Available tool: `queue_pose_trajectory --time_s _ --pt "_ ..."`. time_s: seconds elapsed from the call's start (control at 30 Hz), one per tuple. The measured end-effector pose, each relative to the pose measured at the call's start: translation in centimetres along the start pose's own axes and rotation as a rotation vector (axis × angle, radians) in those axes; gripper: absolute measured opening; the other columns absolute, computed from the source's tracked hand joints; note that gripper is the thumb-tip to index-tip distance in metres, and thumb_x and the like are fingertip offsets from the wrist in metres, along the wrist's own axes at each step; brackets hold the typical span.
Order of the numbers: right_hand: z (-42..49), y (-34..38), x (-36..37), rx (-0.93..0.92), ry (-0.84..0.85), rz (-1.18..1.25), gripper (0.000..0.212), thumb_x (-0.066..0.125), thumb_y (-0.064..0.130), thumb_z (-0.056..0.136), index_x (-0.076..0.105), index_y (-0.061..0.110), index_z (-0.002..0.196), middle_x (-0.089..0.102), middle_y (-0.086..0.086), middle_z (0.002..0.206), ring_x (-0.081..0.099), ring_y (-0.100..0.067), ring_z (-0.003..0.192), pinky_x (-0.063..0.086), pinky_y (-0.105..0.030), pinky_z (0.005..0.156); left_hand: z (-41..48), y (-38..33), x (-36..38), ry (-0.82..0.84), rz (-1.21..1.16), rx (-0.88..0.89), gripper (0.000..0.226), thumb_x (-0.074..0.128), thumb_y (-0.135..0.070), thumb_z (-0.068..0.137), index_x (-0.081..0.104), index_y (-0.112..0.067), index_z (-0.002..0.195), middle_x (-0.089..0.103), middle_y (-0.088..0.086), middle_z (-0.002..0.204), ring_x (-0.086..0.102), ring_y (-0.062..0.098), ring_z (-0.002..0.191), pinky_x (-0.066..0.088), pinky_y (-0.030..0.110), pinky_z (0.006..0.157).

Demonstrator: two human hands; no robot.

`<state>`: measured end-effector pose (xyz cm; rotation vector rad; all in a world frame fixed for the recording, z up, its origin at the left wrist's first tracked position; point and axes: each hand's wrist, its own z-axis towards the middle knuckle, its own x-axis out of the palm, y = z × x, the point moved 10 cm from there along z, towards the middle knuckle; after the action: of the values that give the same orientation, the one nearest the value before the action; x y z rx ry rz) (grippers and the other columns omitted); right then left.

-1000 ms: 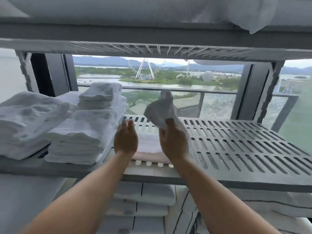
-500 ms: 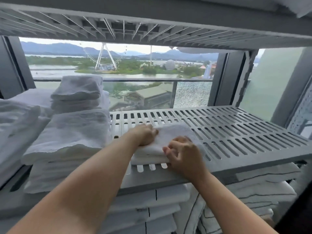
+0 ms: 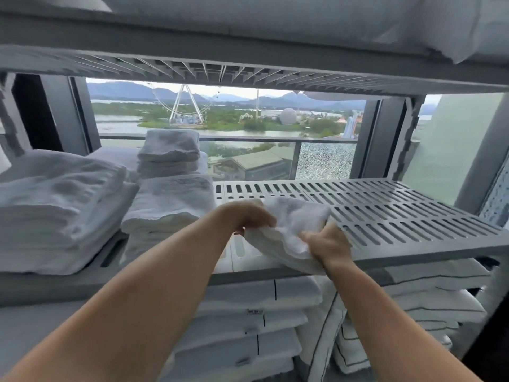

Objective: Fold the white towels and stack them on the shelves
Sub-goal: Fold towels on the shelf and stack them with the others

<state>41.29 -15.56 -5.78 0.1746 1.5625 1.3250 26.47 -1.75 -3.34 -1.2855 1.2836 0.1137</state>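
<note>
On the slatted shelf [image 3: 399,216] by the window [image 3: 248,125], left hand [image 3: 248,219] and right hand [image 3: 329,245] fingers clutch a white towel [image 3: 296,216].

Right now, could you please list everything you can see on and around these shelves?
middle shelf: one, grey slatted, centre of view
upper shelf: one, grey, overhead
held towel: one, white, front edge of the middle shelf
folded towel stacks: at least three, white, left of the middle shelf
top linen: some, white, on the upper shelf
piped linens: several, white with dark trim, below the middle shelf
window: one, dark-framed, behind the shelves
left hand: one, grips the held towel's left end
right hand: one, grips its near right corner
</note>
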Motion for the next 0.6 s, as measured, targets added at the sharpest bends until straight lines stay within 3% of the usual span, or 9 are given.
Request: queue_pose_trajectory --time_s 0.1,0.2,0.3,0.47,0.6 --pt "-2.6 3.3 -1.3 -0.143 -0.172 0.073 0.051 0.065 0.019 0.087 0.049 -0.002 0.13 0.062 -0.023 0.122 0.059 -0.038 0.113 0.048 -0.043 0.095 -4.4 -1.1 -3.0 -0.243 -0.041 0.147 0.03 0.063 -0.02 0.083 0.057 -0.01 0.111 0.063 0.004 0.089 0.062 0.014 0.068 0.053 0.025 0.052" --pt "-5.3 6.7 -1.6 -0.214 -0.256 0.227 0.048 0.066 0.02 0.084 0.053 0.002 0.126 0.062 -0.02 0.116 0.059 -0.035 0.107 0.046 -0.037 0.087 -9.2 -0.5 -6.2 -0.395 -0.162 0.23 0.047 0.063 -0.018 0.085 0.042 -0.011 0.127 0.059 0.011 0.109 0.066 0.028 0.089 0.062 0.042 0.066" --pt "-7.2 10.7 0.2 -0.236 -0.209 0.33 0.046 0.065 0.024 0.085 0.053 0.009 0.127 0.061 -0.013 0.117 0.058 -0.033 0.104 0.045 -0.037 0.085 -12.9 1.6 -10.1 -0.501 -0.233 0.257 0.052 0.06 -0.014 0.087 0.038 -0.007 0.134 0.054 0.013 0.119 0.061 0.033 0.099 0.061 0.045 0.067" --pt "-8.7 18.9 5.3 -0.371 -0.102 0.326 0.051 0.062 0.028 0.087 0.051 0.016 0.136 0.063 -0.014 0.119 0.058 -0.035 0.108 0.049 -0.048 0.094 -16.7 7.6 -17.3 -0.637 -0.266 0.215 0.058 0.061 -0.017 0.087 0.036 -0.012 0.139 0.056 0.007 0.114 0.061 0.024 0.089 0.057 0.03 0.051" --pt "-8.7 26.9 10.6 -0.455 -0.04 0.384 0.047 0.063 0.028 0.085 0.055 0.021 0.131 0.065 -0.012 0.117 0.061 -0.034 0.103 0.051 -0.047 0.089 -18.4 12.7 -24.7 -0.775 -0.199 0.189 0.073 0.062 -0.018 0.084 0.029 -0.026 0.148 0.057 0.007 0.115 0.062 0.029 0.093 0.061 0.039 0.066"
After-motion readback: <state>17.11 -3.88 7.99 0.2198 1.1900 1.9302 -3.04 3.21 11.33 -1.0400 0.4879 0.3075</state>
